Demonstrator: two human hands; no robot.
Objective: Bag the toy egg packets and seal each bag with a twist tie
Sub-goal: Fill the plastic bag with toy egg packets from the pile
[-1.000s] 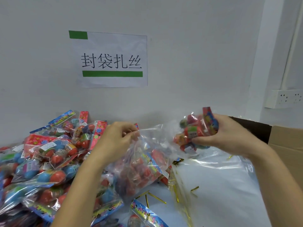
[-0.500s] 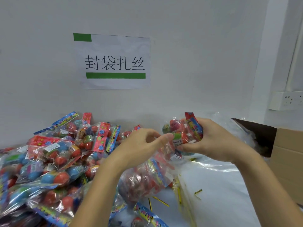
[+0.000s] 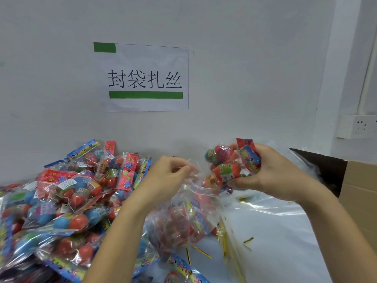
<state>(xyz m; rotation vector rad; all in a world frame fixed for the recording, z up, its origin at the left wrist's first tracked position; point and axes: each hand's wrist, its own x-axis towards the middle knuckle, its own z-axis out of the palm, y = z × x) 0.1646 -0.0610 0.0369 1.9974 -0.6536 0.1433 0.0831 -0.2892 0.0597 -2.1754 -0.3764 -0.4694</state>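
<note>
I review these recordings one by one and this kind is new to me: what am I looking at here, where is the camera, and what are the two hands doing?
There is no machine: a person works bare-handed, and the one camera sits on their head, looking forward and down. The left hand pinches the rim of a clear plastic bag that already holds colourful toy egg packets. The right hand has its grip around another clear packet of red and green toy eggs, held beside the bag's opening, not yet inside. On the white table, a heap of unbagged egg packets lies on the left; thin gold twist ties lie scattered near the bag. A brown cardboard box stands on the right, and a paper sign hangs on the wall.
</note>
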